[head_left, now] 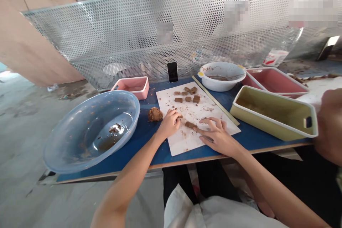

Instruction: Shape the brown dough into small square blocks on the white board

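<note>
On a white board (187, 143) lies a short brown clay-like roll (190, 125). My left hand (170, 123) is closed at its left end, fingers curled together; what they pinch, if anything, is hidden. At the other end, my right hand (216, 133) rests with fingers spread, one fingertip touching the roll. Farther up the board sit several short brown pieces (179, 99), some clustered, with crumbs scattered around. Left of the board, beside my left hand, is a rough brown lump (155, 114).
A large blue basin (66, 128) with murky liquid stands left, near a pink basket (143, 89). A phone (172, 71) leans against the perforated metal screen (120, 25). A wooden strip (219, 103), white basin (221, 84) and green bin (283, 128) are right, beside another person's arm (330, 124).
</note>
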The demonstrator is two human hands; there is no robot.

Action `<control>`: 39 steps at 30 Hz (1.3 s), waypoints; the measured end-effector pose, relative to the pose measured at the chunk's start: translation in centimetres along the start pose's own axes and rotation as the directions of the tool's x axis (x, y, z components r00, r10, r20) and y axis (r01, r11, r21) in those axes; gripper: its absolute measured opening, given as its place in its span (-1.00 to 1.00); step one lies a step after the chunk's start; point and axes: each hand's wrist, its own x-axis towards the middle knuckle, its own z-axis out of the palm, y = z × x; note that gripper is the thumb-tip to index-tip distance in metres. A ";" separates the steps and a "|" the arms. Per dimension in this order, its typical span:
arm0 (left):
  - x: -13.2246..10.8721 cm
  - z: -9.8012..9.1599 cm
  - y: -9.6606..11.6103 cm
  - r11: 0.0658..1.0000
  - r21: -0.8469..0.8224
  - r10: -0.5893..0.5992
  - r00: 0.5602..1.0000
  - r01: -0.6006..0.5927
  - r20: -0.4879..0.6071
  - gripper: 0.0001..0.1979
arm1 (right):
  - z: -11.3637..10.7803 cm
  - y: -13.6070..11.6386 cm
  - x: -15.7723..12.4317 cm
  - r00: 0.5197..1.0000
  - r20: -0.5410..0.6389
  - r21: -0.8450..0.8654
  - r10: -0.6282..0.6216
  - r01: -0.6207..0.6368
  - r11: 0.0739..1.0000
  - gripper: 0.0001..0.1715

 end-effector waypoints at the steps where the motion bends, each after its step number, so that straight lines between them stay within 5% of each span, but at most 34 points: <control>1: 0.0 0.0 0.0 1.000 0.001 -0.001 1.000 0.001 0.000 -0.75 | 0.0 0.2 0.1 1.000 0.004 -0.004 -0.014 0.014 1.000 -0.48; 17: 0.0 0.1 0.0 1.000 0.010 0.009 1.000 -0.009 0.007 -0.73 | -0.9 1.9 1.9 0.986 0.029 -0.063 -0.164 0.165 0.984 -0.46; 39: -0.1 0.0 -0.1 1.000 0.016 0.007 1.000 -0.007 0.003 -0.73 | -0.3 2.4 1.2 0.982 0.012 -0.020 -0.188 0.188 0.982 -0.45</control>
